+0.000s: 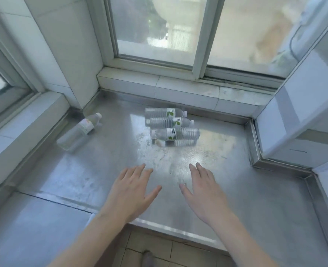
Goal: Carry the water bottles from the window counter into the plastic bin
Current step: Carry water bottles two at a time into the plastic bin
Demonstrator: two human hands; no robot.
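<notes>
Glossy, seemingly steel counter (207,199); clear-plastic bottles (167,123)

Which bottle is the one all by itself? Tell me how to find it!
Start at the metal window counter. Three bottles with green leaf labels lie side by side in the middle. Far to their left, near the wall corner, the lone bottle lies slanted, and its label has an orange-red mark instead.

A sliding window (159,31) with a pale frame stands at the far side. Directly below it runs a white tiled ledge (186,91). Left of the window rises a tiled pillar (63,45); a tiled floor (159,249) lies nearest.
</notes>
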